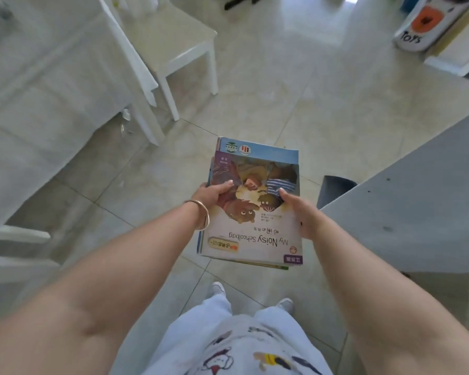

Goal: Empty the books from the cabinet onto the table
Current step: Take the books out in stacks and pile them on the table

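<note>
While I look down through the head camera, the stack of books (252,207) sits level in front of my waist, held above the tiled floor (295,109) and not resting on any surface. Its top cover reads "My Noisy Schoolbag", upside down from my view, and edges of other thin books poke out beyond it at the far end and along the near edge. My left hand (213,194) grips the stack's left edge, thumb curled over the cover and the other fingers hidden beneath, with a thin bangle (202,215) round that wrist. My right hand (299,212) grips the right edge the same way, thumb lying on the cover; I cannot see its fingers under the stack. Both forearms reach forward from the lower corners, bare, elbows spread wide. Just right of the books a grey table (417,201) runs off the frame, its corner near my right hand, a dark leg showing under it. Farther left stands a white cabinet (46,85), blurred, with a white chair (179,47) beside it. At the top right lies a bag marked "TOYS" (423,25). Below, I see pale printed trousers (236,342) and two white shoes on the tiles.
</note>
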